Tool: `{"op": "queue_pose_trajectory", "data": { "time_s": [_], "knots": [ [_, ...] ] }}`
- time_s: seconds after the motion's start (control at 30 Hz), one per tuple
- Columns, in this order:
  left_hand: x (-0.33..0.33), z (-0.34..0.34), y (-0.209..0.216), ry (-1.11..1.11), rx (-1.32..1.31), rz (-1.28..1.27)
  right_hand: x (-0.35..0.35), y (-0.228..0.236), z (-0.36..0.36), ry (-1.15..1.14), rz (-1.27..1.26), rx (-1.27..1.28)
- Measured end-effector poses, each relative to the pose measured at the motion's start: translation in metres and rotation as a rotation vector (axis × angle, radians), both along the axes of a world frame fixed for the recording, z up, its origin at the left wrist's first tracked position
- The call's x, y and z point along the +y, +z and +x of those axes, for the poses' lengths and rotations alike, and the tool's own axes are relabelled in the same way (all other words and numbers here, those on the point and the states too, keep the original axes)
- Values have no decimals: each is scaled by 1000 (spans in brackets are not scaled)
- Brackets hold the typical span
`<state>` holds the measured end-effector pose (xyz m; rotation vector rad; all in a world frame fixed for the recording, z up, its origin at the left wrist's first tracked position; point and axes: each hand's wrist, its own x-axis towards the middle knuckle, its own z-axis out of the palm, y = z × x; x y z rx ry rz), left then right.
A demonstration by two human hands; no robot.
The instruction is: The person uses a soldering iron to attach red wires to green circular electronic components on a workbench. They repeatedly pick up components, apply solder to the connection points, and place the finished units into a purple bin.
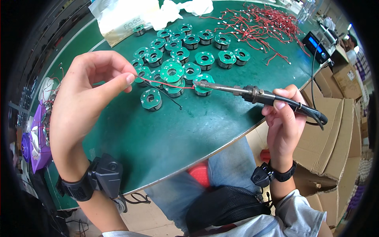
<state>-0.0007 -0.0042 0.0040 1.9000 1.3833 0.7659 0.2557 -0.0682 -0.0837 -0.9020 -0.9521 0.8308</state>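
Between thumb and forefinger, my left hand (92, 81) pinches a red and black wire pair. The red wire (167, 84) stretches right toward the iron's tip, while the black wire (167, 96) droops toward the table. My right hand (286, 112) is closed round the handle of a soldering iron (252, 94). Its tip meets the end of the red wire, over a round green circuit board on a motor stator (205, 89); whether they touch the board I cannot tell. Several more boards of this kind, such as one green circuit board (151, 98), stand around it.
A heap of red wires (268, 25) with small white connectors lies at the back right of the green table (177, 134). Beside it stands a black soldering station (317, 46) with a lit display. White plastic bags (122, 19) lie at the back, cardboard boxes (327, 134) at the right.
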Motion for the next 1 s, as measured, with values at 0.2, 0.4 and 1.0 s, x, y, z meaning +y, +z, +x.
{"op": "queue_pose_trajectory", "data": {
  "time_s": [0.2, 0.4, 1.0],
  "knots": [
    [5, -4, -3, 0, -74, 77, 0, 0, 1, -2, -4, 28],
    [6, -7, -4, -14, -62, 62, 1, 1, 1, -17, -35, 24],
    [4, -19, -14, -31, -106, 90, 20, 1, -3, 91, 3, 65]
  ]
}}
